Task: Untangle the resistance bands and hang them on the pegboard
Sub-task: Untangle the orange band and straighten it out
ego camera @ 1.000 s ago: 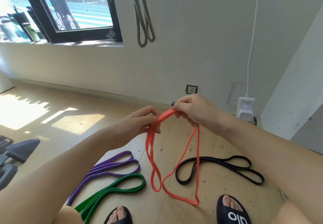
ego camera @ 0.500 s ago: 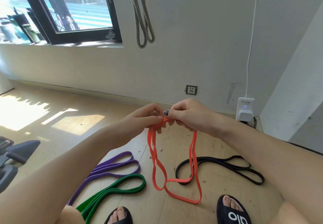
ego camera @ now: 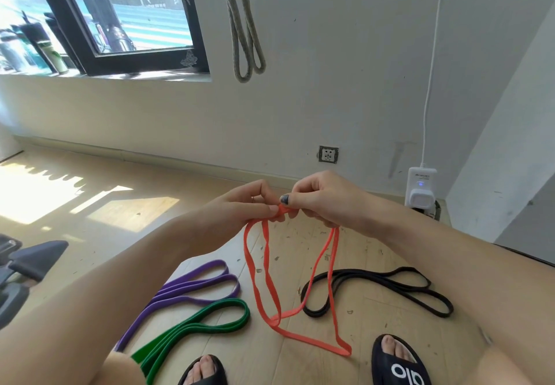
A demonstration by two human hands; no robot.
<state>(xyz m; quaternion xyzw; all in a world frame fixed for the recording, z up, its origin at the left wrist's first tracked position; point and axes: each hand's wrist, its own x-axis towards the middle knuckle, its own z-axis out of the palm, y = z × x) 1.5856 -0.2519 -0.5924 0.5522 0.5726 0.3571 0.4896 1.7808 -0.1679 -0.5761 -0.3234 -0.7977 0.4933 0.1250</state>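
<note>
Left hand point(ego camera: 240, 208) at centre frame, fingers curled, pinching top of orange band point(ego camera: 264, 291); right hand point(ego camera: 324, 201) touching it at 3 o'clock, also pinching the same band, thumb over the bunched part between the two hands. Orange band hangs down from both hands in crossed loops, lowest loop toward 6 o'clock near the floor point(ego camera: 90, 213), by the right sandal point(ego camera: 399, 363).

Left to right on floor: dark chair base point(ego camera: 33, 261) at 9 o'clock edge; purple band point(ego camera: 192, 287) folded flat at 7 o'clock of the hands; green band point(ego camera: 198, 323) just beside it on the near side, touching or nearly, can't tell; left sandal point(ego camera: 204, 372) at 6 o'clock; black band point(ego camera: 375, 290) at 4 o'clock, lying flat, orange strands crossing in front of its left end.

Wall: window point(ego camera: 120, 18) at 11 o'clock, grey band point(ego camera: 243, 24) hanging at 12 o'clock, socket point(ego camera: 328, 154) above hands, white plug-in unit point(ego camera: 421, 187) with cable point(ego camera: 432, 63) at 2 o'clock.
</note>
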